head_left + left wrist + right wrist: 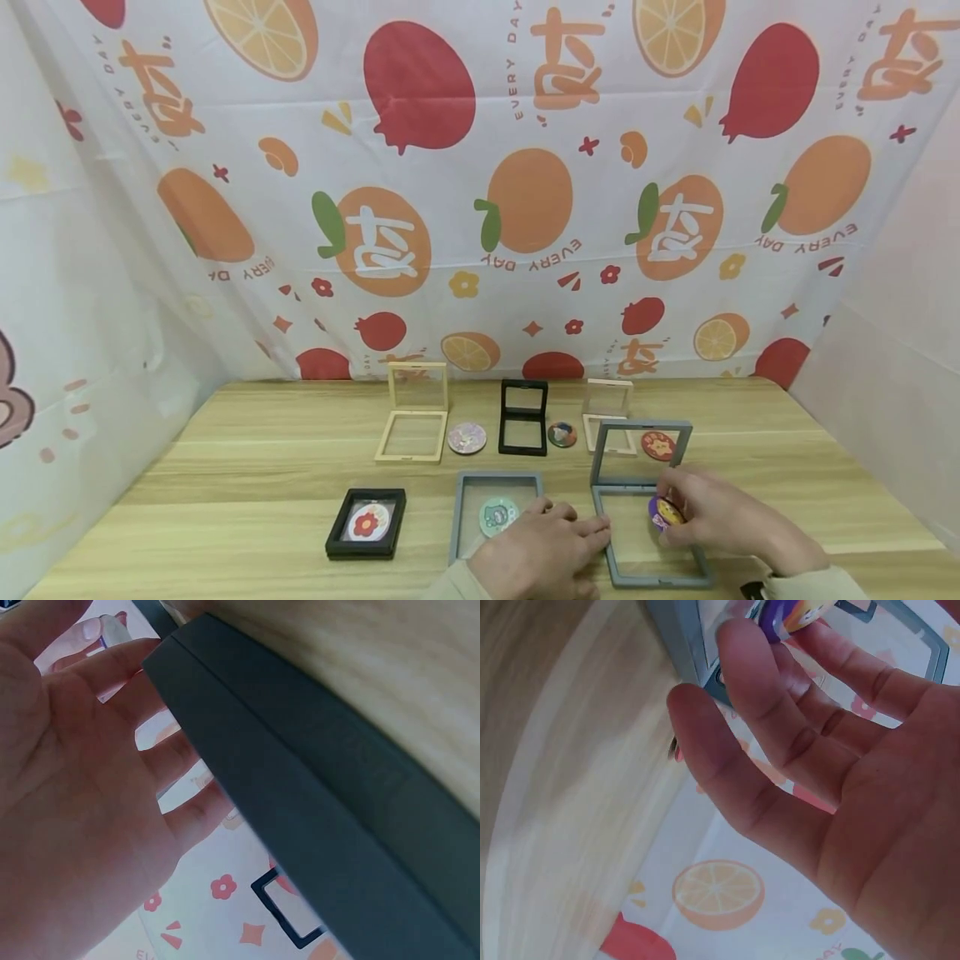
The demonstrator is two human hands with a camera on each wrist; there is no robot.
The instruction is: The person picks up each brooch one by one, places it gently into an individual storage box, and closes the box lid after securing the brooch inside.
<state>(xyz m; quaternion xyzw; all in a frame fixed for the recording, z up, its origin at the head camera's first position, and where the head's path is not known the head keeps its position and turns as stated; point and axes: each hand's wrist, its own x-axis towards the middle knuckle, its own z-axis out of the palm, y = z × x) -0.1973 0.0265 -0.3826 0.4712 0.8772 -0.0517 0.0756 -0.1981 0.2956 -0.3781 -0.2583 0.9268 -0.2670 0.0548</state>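
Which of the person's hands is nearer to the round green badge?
Left. In the head view, the left hand is just to the right of the round green badge; the right hand is farther right, pinching the round purple-and-yellow badge.

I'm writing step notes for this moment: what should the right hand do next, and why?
Probably lower the purple badge onto the clear lower panel of the open gray frame: the right hand pinches the badge over that panel, the lid stands raised, and the left hand rests at the frame's left edge.
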